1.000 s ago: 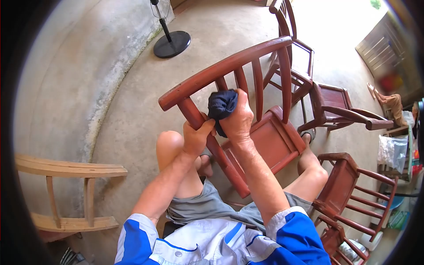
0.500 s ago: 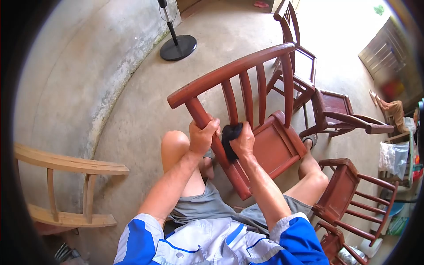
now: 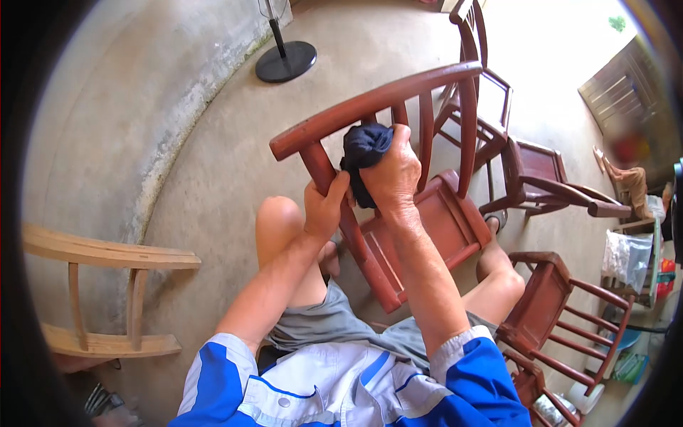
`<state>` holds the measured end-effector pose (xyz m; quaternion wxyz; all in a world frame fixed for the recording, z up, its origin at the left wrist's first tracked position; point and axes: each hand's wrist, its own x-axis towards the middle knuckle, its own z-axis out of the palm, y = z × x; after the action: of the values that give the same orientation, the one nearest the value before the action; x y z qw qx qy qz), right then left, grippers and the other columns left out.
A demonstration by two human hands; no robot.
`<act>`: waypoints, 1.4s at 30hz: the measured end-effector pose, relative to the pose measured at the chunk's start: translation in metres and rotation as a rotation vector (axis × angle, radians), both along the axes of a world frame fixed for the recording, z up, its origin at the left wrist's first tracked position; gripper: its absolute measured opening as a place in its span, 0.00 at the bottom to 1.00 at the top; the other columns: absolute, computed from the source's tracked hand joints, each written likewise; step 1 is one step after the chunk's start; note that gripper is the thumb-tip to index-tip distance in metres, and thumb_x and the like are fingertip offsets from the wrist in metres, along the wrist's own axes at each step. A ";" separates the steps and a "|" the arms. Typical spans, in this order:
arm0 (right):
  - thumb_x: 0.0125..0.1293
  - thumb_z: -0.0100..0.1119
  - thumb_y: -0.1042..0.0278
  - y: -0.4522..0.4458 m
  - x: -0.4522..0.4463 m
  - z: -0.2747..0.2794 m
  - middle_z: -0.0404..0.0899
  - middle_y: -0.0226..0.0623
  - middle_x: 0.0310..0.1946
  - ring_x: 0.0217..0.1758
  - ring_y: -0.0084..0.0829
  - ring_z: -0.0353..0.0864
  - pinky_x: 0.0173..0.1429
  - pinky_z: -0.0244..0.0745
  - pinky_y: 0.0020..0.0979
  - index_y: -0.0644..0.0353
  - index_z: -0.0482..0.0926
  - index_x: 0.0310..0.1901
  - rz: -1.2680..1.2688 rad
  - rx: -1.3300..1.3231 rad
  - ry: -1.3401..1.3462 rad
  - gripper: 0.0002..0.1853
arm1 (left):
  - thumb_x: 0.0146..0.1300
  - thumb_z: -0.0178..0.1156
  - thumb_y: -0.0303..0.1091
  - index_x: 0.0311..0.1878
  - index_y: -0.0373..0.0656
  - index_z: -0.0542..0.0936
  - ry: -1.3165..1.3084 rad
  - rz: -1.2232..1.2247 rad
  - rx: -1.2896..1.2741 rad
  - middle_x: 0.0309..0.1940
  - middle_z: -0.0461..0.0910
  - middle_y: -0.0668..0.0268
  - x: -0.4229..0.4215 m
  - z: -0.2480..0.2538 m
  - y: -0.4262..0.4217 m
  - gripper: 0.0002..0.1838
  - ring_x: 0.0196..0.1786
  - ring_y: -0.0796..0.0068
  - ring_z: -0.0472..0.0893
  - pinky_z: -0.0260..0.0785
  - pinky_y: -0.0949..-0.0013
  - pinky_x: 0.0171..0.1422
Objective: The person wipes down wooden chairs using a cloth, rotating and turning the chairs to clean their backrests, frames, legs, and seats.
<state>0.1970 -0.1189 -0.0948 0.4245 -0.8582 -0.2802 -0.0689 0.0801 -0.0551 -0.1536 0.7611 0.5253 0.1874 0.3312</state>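
Observation:
A reddish-brown wooden chair (image 3: 427, 228) stands tilted between my knees, its slatted back toward the upper left and its panel seat lower right. My left hand (image 3: 325, 206) is wrapped round the chair's side post, below the curved top rail. In my right hand (image 3: 391, 174) is a bunched dark cloth (image 3: 367, 144), held against the back slats near the top rail. The cloth hides parts of two slats and lies close beside my left hand's fingers.
More red-brown chairs (image 3: 533, 302) stand at the right and upper right. A pale wooden frame (image 3: 107, 252) is at the left. A black round stand base (image 3: 286, 62) rests on the floor near the wall. Another person's leg (image 3: 629, 181) shows at far right.
My right hand with the cloth went down the slats, then came back up toward the top rail. My left hand still grips the post. The view has shifted slightly.

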 end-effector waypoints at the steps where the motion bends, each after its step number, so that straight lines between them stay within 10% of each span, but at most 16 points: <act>1: 0.56 0.75 0.57 -0.006 -0.004 -0.018 0.83 0.53 0.37 0.41 0.59 0.87 0.43 0.82 0.54 0.63 0.69 0.49 -0.005 -0.017 -0.004 0.29 | 0.76 0.63 0.39 0.33 0.41 0.77 -0.020 -0.002 -0.001 0.23 0.78 0.67 0.000 0.000 0.000 0.15 0.25 0.77 0.77 0.70 0.70 0.32; 8: 0.50 0.71 0.72 -0.071 -0.036 -0.183 0.78 0.46 0.48 0.52 0.54 0.78 0.54 0.76 0.53 0.59 0.72 0.55 0.014 -0.322 -0.030 0.28 | 0.78 0.61 0.43 0.40 0.42 0.74 -0.032 -0.041 -0.050 0.25 0.75 0.67 0.000 0.000 -0.001 0.15 0.28 0.75 0.76 0.72 0.67 0.36; 18: 0.53 0.67 0.80 -0.110 -0.024 -0.184 0.78 0.53 0.52 0.58 0.57 0.78 0.64 0.76 0.48 0.63 0.73 0.60 0.206 0.045 0.213 0.30 | 0.76 0.64 0.45 0.42 0.43 0.74 -0.074 -0.043 -0.089 0.26 0.76 0.67 0.001 -0.010 0.001 0.16 0.28 0.75 0.77 0.72 0.69 0.35; 24: 0.61 0.78 0.72 -0.106 -0.031 -0.115 0.86 0.33 0.44 0.49 0.27 0.85 0.59 0.80 0.31 0.61 0.80 0.48 0.193 0.440 0.548 0.17 | 0.75 0.65 0.46 0.48 0.44 0.74 -0.034 -0.041 0.019 0.30 0.78 0.68 -0.002 -0.015 0.004 0.15 0.30 0.75 0.78 0.73 0.69 0.38; 27: 0.61 0.79 0.63 -0.073 -0.019 -0.046 0.86 0.41 0.46 0.50 0.35 0.87 0.60 0.81 0.34 0.64 0.78 0.59 0.281 0.467 0.128 0.28 | 0.73 0.67 0.40 0.40 0.43 0.79 0.121 0.185 0.205 0.28 0.79 0.71 0.000 -0.013 -0.006 0.11 0.30 0.82 0.77 0.71 0.73 0.37; 31: 0.56 0.82 0.59 -0.024 -0.033 0.062 0.82 0.52 0.51 0.55 0.48 0.86 0.59 0.81 0.44 0.69 0.75 0.58 0.428 0.425 0.365 0.35 | 0.70 0.67 0.38 0.45 0.42 0.81 0.308 0.268 0.047 0.35 0.84 0.66 -0.004 -0.082 -0.014 0.11 0.37 0.78 0.81 0.75 0.70 0.42; 34: 0.53 0.77 0.62 0.025 -0.056 0.047 0.79 0.58 0.44 0.50 0.62 0.81 0.53 0.79 0.54 0.65 0.68 0.48 0.288 0.122 0.074 0.29 | 0.69 0.66 0.40 0.45 0.41 0.82 0.228 0.120 0.089 0.36 0.84 0.63 -0.015 -0.098 -0.026 0.12 0.37 0.73 0.82 0.76 0.67 0.43; 42: 0.56 0.76 0.55 -0.040 -0.058 -0.035 0.83 0.53 0.41 0.44 0.60 0.85 0.47 0.80 0.52 0.61 0.74 0.48 0.426 0.017 0.253 0.26 | 0.65 0.63 0.43 0.47 0.40 0.83 0.164 -0.433 0.256 0.39 0.86 0.56 -0.063 -0.151 -0.036 0.17 0.39 0.60 0.85 0.78 0.58 0.45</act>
<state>0.1390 -0.1592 -0.1300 0.4683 -0.7780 -0.3988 0.1280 0.0172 -0.0910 -0.3049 0.7240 0.6701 0.0881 0.1378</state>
